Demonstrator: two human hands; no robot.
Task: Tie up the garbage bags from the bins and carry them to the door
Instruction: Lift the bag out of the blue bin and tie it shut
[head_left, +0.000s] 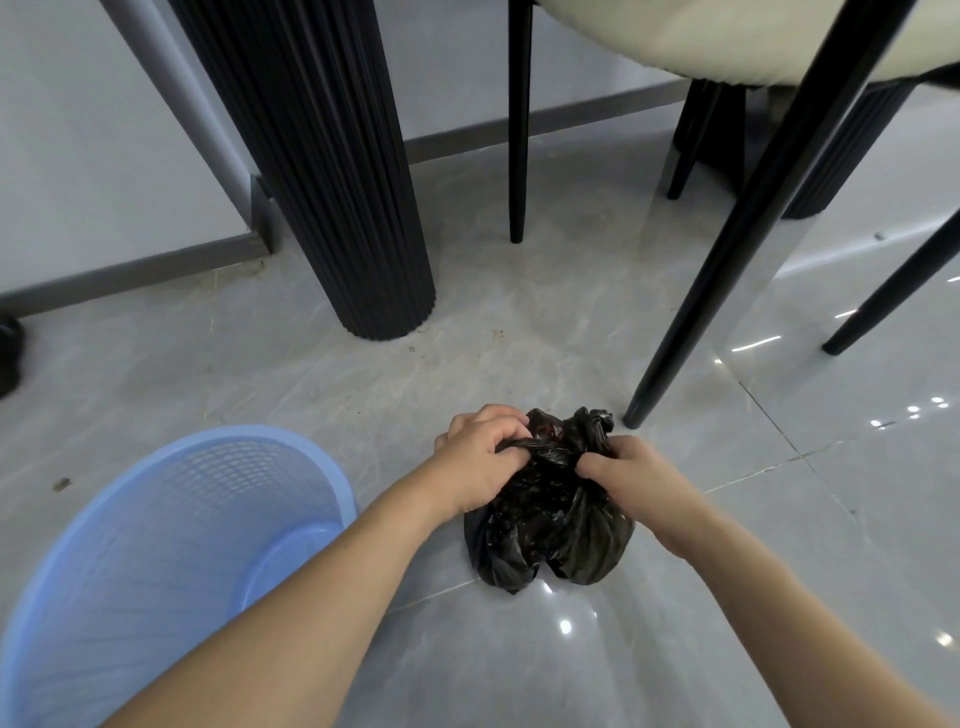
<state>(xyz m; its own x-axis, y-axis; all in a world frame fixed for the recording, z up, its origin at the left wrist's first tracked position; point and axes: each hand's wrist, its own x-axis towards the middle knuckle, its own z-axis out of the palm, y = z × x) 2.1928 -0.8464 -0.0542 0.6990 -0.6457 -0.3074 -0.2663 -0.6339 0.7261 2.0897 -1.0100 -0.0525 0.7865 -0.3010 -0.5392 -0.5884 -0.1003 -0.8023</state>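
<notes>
Knot being drawn on black garbage bag (550, 525), resting on the floor (519, 338) at about 5 o'clock in the head view.

Left hand (480, 460) and right hand (631, 480) each have fingers closed around a twisted tail of the bag's neck, tails crossing between the fists. Judgement: pull the two tails apart evenly and low, close to the bag body, so the knot seats tight without tearing thin film; a second throw would secure it. Empty blue mesh bin (171, 561) sits at 8 o'clock, just beside the left forearm. Chair leg (737, 249) lands near the bag at 1 o'clock; fluted black pedestal (332, 171) stands at 11 o'clock. Open floor lies toward 4 to 6 o'clock, probably the cleanest way to lift out.
</notes>
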